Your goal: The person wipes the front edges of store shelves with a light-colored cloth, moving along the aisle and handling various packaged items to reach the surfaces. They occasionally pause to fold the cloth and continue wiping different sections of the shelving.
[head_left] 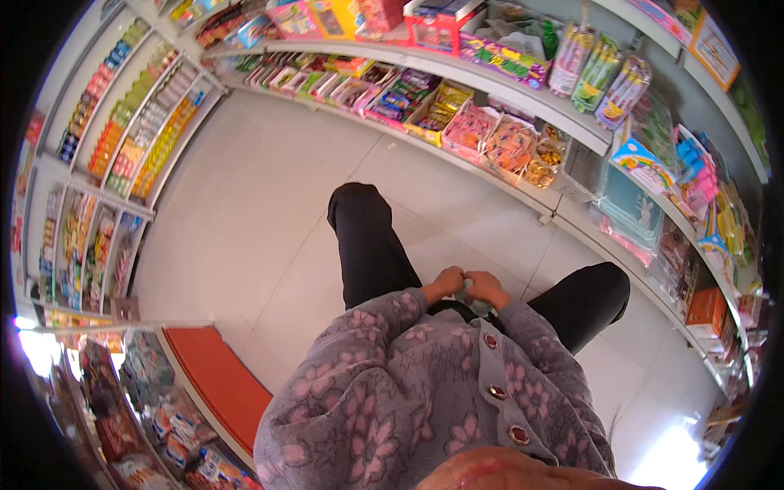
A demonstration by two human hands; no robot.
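Note:
My left hand (446,283) and my right hand (487,289) meet in front of my lap, between my spread knees. The fingers of both are curled in, with the fingertips close together. Just below and between them shows a small pale green, crumpled-looking thing (482,309). Its kind is too small to make out, and my hands and sleeves partly cover it. The grey sleeves of my flowered cardigan (408,359) reach to the wrists. Black trousers (367,241) cover my legs.
Ahead and right run shelves (523,94) with packaged sweets, boxes and several tall clear packs (600,77). Rows of bottles (167,147) fill a rack at far left. An orange-red panel (216,384) and bagged snacks (175,425) lie near left. Pale floor tiles (261,196) stretch between.

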